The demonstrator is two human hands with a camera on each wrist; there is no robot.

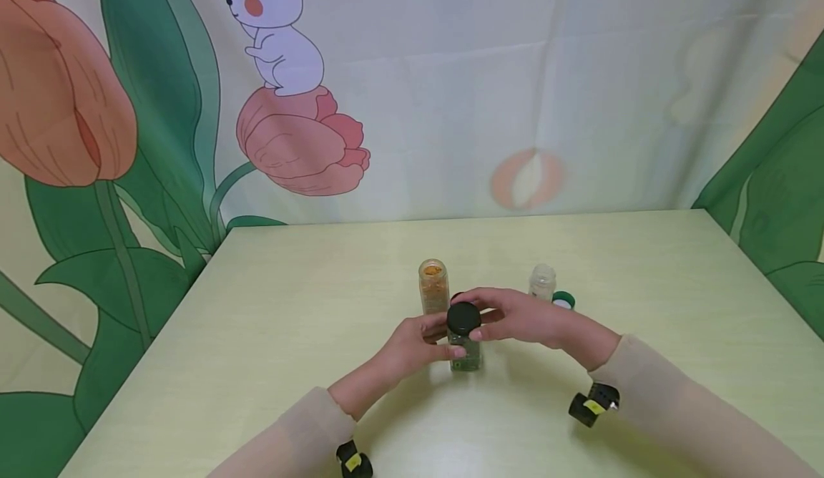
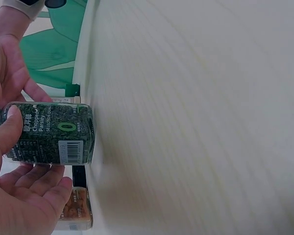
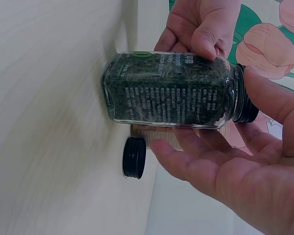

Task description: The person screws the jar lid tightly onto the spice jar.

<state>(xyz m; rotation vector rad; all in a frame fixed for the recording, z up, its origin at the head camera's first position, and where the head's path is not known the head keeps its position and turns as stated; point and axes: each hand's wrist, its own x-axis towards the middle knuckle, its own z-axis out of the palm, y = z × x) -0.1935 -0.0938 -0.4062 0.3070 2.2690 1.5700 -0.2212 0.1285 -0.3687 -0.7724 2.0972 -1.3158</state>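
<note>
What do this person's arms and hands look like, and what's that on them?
The left sleeve and right sleeve are plain light beige, ending near the wrists. The left hand and right hand are bare, without gloves. A small black device with a yellow patch sits by the left cuff and another by the right cuff.

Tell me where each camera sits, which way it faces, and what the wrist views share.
Head: head-worn, facing forward and down at the table; left hand, right hand and sleeves show.
Left wrist: worn there, facing the parsley jar across the table; left hand near, right hand beyond.
Right wrist: worn there, facing another side of the parsley jar; right hand near, left hand beyond.
Wrist views share the parsley jar and both hands.
</note>
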